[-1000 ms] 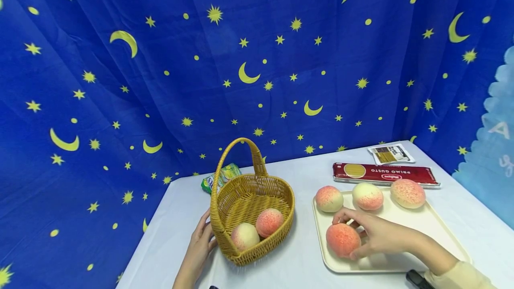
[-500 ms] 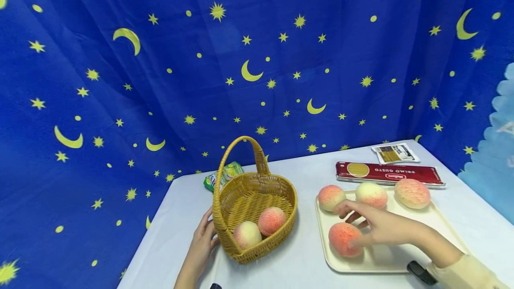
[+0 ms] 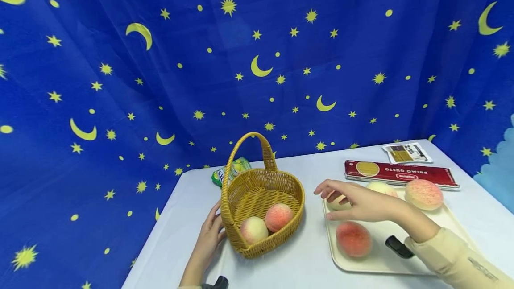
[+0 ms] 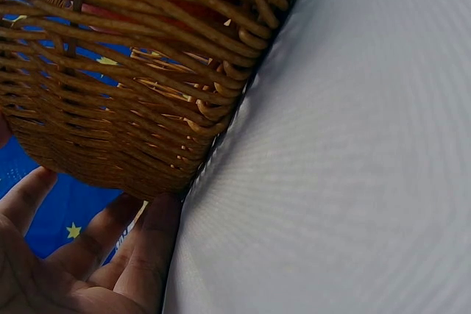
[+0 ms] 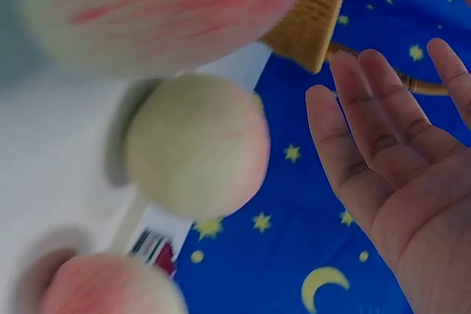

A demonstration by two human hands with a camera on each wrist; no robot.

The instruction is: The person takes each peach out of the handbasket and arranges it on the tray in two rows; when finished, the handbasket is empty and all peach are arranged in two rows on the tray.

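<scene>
My left hand (image 3: 209, 235) rests its fingers against the left side of a heart-shaped wicker basket (image 3: 277, 241); in the left wrist view those fingertips meet the woven wall (image 4: 125, 137) low down. Inside the basket lie a pale peach (image 3: 254, 229) and a pinker peach (image 3: 279, 216). Over a cream tray (image 3: 385, 260), my right hand (image 3: 357, 200) hovers with loosely bent fingers and nothing in its grasp. Below it sits a red peach (image 3: 354, 239). Behind it are a partly hidden peach (image 3: 338, 202), a pale peach (image 3: 381, 187) and a large speckled peach (image 3: 424, 194).
A red PRIMO GUSTO pasta packet (image 3: 401, 174) lies behind the tray, and a small white sachet (image 3: 408, 153) beyond that. Behind the basket is a green snack bag (image 3: 241, 165). A blue star-and-moon curtain (image 3: 201, 88) hangs along the white table's (image 3: 305, 262) back edge.
My right hand has let go of the red peach and moved up and left, towards the tray's left edge. That peach stays on the tray. The left hand keeps touching the basket.
</scene>
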